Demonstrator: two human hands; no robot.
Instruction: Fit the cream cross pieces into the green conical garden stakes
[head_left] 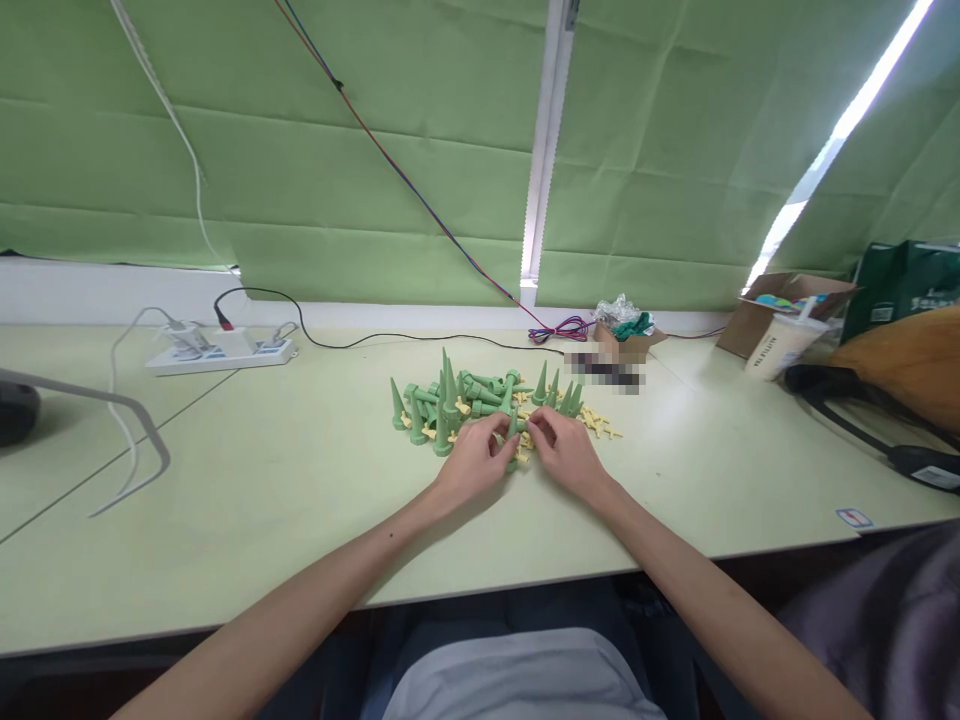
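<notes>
A heap of green cone-shaped plastic spikes (457, 398) lies in the middle of the pale table (300, 500), mixed with small yellow plastic pieces (600, 424). My left hand (474, 458) and my right hand (564, 450) meet at the near edge of the heap. Together the fingers pinch one green spike (513, 440) with a small yellow piece at it; how they share the grip is partly hidden by the fingers.
A white power strip (221, 352) with plugs sits far left. Red and blue wires (559, 328) run to a small cardboard box (626, 342). A paper cup (776, 345), a larger box (787, 300), a green bag (900, 285) and a black strap (862, 425) stand right.
</notes>
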